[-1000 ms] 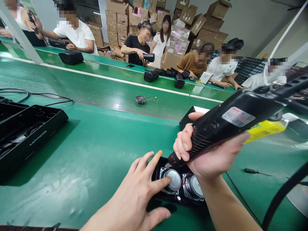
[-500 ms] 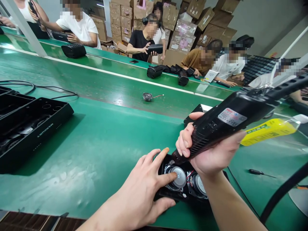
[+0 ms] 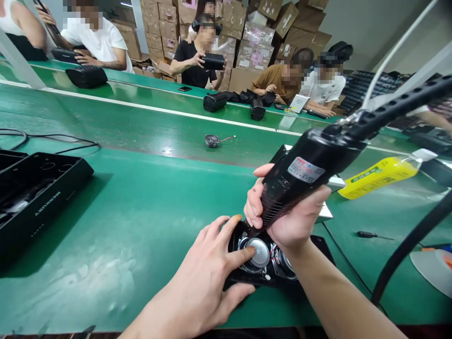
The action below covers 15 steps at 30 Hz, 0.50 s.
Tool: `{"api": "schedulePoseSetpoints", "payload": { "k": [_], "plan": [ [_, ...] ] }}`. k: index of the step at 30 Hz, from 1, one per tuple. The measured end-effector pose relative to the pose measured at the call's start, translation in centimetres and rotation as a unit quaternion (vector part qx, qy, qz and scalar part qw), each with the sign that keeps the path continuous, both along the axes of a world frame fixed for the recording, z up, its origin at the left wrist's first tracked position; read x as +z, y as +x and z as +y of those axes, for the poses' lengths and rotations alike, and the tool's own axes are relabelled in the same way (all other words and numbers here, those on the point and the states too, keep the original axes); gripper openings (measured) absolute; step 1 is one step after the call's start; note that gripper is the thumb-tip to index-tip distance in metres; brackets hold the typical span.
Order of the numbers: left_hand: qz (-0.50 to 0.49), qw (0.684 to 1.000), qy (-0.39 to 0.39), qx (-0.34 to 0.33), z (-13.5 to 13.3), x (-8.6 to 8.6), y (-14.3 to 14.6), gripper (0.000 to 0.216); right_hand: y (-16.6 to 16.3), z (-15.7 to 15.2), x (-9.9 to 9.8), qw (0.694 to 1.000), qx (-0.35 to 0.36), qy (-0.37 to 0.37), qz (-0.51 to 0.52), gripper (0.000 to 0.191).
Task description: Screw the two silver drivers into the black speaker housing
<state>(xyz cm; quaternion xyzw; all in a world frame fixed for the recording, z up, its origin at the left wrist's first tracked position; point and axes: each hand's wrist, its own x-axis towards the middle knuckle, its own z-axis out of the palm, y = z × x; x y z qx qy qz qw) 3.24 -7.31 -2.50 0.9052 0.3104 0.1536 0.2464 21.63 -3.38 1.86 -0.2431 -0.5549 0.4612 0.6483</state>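
Note:
A black speaker case lies on the green bench in front of me, its inside facing up. Two round speaker drivers sit in it: the left driver has a silver back, and the right driver is partly covered by my forearm. My left hand is spread across the case's left end, a finger pressing the left driver and the thumb along the near edge. Wrapped round a black electric screwdriver is my right hand. The tool slants down to the driver's upper edge; its tip is hidden.
Left stands an open black MERKURY case. A loose speaker driver with wires lies farther off. On the right are a yellow-labelled bottle, a small screwdriver and a thick black cable. Several people work across the bench.
My view has shifted, so the bench items appear farther left. The electric screwdriver is tilted a little steeper over the left driver. My left hand keeps its place on the case.

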Motion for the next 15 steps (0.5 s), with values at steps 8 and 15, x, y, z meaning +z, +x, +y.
{"api": "schedulePoseSetpoints", "payload": {
  "k": [8, 15],
  "plan": [
    [-0.014, 0.998, 0.053, -0.007, 0.35, -0.35, -0.02, 0.052, -0.53, -0.11, -0.49, 1.0, 0.006, -0.017, 0.02, 0.06],
    [-0.018, 0.997, 0.07, -0.007, 0.6, -0.75, -0.09, 0.052, -0.59, 0.02, -0.99, 0.999, 0.029, -0.02, 0.016, 0.058]
  ]
}}
